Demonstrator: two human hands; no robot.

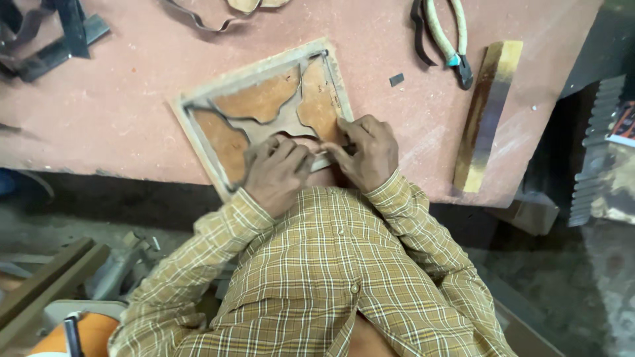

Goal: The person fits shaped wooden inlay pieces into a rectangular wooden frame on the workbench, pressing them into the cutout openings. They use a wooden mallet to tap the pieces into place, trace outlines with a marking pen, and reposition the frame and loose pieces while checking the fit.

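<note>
A square wooden frame (258, 76) with curved metal strips and brown shaped panels inside lies tilted on the reddish workbench (119, 99). My left hand (276, 173) rests on the frame's near corner, fingers curled over a thin metal strip (320, 160). My right hand (365, 152) presses on the frame's right near edge, fingertips touching the same strip. Both hands meet at the frame's lower corner. What lies under the palms is hidden.
Pliers (446, 39) with pale handles lie at the back right. A long wooden block (486, 116) lies beside my right hand. Bent metal strips (205, 20) sit at the back, dark metal pieces (53, 39) at far left. Wooden scraps (46, 284) lie on the floor.
</note>
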